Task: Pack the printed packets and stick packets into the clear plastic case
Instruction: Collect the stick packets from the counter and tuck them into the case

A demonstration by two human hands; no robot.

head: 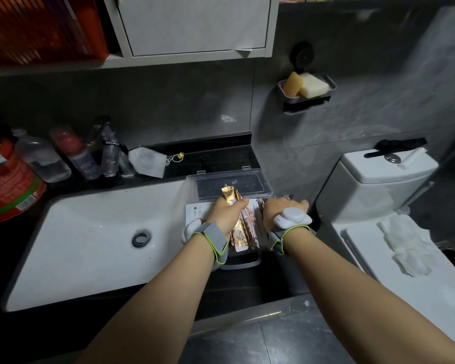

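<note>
Stick packets (238,232), glossy gold and pale pink foil, long and narrow, are bunched in L hand (225,215). Its fingers curl round their middle, ends fanning out over the clear plastic case (263,183). Case sits open on black stone counter (221,153), just right of the white rectangular sink (95,232), w/ hinged lid up. Flat white printed packet (195,214) lies at case's left side; print too small to read. R hand (280,210) is palm down over case's right side, fingers prob. hidden; can't tell if it grips anything.
</note>
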